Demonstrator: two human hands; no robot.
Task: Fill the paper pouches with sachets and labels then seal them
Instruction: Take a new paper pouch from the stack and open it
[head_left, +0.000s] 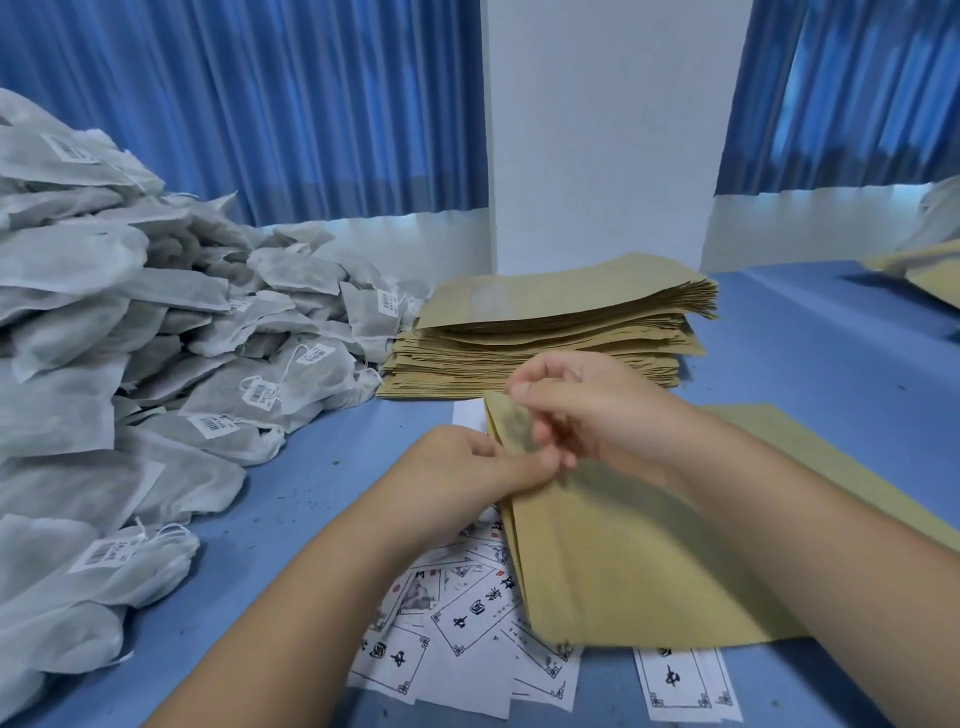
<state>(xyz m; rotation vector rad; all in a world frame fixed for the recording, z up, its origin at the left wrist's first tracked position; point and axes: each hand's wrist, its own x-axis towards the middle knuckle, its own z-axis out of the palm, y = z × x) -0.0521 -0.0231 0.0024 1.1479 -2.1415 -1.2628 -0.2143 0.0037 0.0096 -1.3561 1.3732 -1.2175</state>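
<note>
1. Your left hand (462, 467) pinches the pouch (597, 571) at its left edge. Your right hand (592, 415) pinches the top corner, fingers curled.
2. The pouch is tilted up in front of you, its lower end over the labels (467, 623).
3. The labels lie scattered on the table (810, 353), partly hidden by the pouch and your forearms.
4. The sachets (156, 338) are heaped on the left, reaching the stack (550, 332) of pouches behind your hands.
5. A spare pouch (779, 441) lies flat under your right forearm.

Bare left hand (467, 470), right hand (605, 415)
</note>
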